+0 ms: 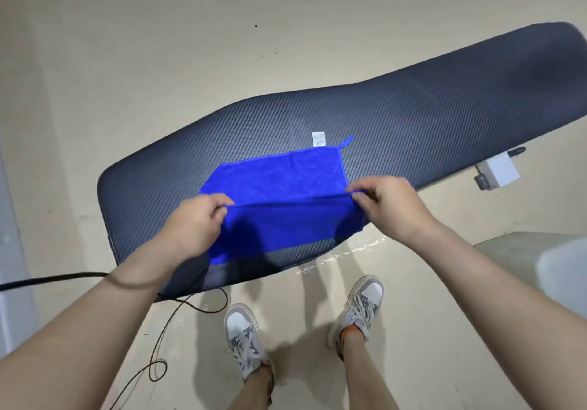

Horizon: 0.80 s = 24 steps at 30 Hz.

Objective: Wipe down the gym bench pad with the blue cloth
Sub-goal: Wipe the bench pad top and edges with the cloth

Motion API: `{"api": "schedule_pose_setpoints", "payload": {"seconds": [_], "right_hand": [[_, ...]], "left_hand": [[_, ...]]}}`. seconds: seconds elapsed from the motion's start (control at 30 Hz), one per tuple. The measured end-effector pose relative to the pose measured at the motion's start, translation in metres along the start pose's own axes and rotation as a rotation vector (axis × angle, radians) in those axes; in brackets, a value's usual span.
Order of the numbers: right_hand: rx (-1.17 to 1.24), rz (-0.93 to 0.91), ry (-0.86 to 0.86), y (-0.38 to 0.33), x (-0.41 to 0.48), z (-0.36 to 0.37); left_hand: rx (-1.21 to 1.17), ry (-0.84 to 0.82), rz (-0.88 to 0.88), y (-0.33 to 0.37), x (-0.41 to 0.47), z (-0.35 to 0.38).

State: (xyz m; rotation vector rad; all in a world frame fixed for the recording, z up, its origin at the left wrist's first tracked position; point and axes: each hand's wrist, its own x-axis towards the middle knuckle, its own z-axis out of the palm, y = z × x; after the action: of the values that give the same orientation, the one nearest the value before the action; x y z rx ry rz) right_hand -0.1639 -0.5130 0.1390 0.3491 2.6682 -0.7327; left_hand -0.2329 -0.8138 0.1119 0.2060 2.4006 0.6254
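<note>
Pinching the blue cloth [279,193] with our left hand [197,222] and right hand [390,206], we lift its fold; the far half lies flat on the bench pad [413,107], mid-frame

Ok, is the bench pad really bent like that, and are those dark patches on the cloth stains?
Head view: the bench pad bows, probably wide-angle distortion, not a real bend; the dark patches on the blue cloth lie just below the left hand and right hand, so likely their shadows; the pad's far end looks soft.
</note>
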Motion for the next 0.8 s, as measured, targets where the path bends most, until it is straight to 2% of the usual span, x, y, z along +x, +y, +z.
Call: {"api": "schedule_pose_setpoints", "payload": {"seconds": [0.07, 0.13, 0.17, 0.23, 0.33, 0.37, 0.43, 0.5, 0.63, 0.8], "right_hand": [[-0.012, 0.008, 0.186, -0.017, 0.024, -0.002], [-0.012, -0.012, 0.299, -0.027, 0.043, 0.001], [-0.064, -0.049, 0.31, -0.031, 0.048, 0.006], [-0.269, -0.174, 0.235, -0.032, 0.048, 0.027], [-0.424, -0.361, 0.012, -0.029, 0.04, 0.073], [-0.448, -0.386, -0.038, -0.026, 0.039, 0.085], [-0.461, -0.377, -0.091, -0.017, 0.046, 0.105], [-0.45, -0.384, -0.081, -0.009, 0.052, 0.111], [-0.466, -0.473, -0.038, 0.023, 0.062, 0.108], [-0.468, -0.289, 0.119, 0.075, 0.083, 0.074]], "left_hand": [[0.025, 0.199, -0.049, 0.006, 0.021, -0.007], [0.062, 0.424, -0.101, 0.015, 0.033, -0.014], [0.08, 0.524, -0.122, 0.018, 0.036, -0.016], [0.09, 0.613, -0.067, 0.023, 0.039, -0.01], [0.084, 0.521, 0.157, 0.017, 0.038, 0.026], [0.138, 0.464, 0.156, 0.014, 0.037, 0.04], [0.231, 0.354, -0.003, 0.005, 0.041, 0.07], [0.24, 0.33, -0.163, 0.001, 0.042, 0.084], [0.261, 0.384, -0.212, 0.018, 0.058, 0.105], [0.433, 0.482, 0.071, 0.071, 0.119, 0.114]]}}
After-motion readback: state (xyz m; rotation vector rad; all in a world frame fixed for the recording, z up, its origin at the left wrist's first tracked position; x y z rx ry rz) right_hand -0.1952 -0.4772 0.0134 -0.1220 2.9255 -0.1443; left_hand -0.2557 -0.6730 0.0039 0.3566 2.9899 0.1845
